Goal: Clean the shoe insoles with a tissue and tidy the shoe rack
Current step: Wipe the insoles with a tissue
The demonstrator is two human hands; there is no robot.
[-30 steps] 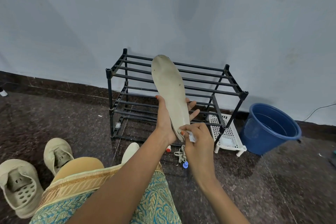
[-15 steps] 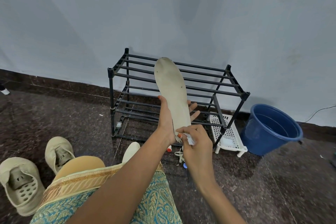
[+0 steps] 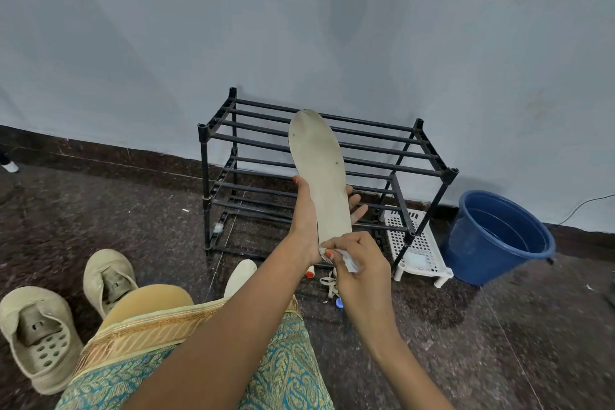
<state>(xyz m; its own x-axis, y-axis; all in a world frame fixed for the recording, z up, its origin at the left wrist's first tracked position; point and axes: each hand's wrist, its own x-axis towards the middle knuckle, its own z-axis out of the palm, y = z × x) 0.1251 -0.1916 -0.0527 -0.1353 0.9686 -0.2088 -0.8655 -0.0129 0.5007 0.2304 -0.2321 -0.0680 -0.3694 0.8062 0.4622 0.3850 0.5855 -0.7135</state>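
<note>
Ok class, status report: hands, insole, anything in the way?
Left hand holds insole upright. Right hand pinches tissue at its heel end. Shoe rack behind, nothing in between.

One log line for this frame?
step: wipe insole heel | left hand: holds insole toe-up | right hand: pinches tissue at heel | shoe rack: behind insole | beige shoes: not on rack

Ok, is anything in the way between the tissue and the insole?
Nothing visible is. The right hand pinches the tissue right at the heel end of the insole, which the left hand holds upright.
</note>
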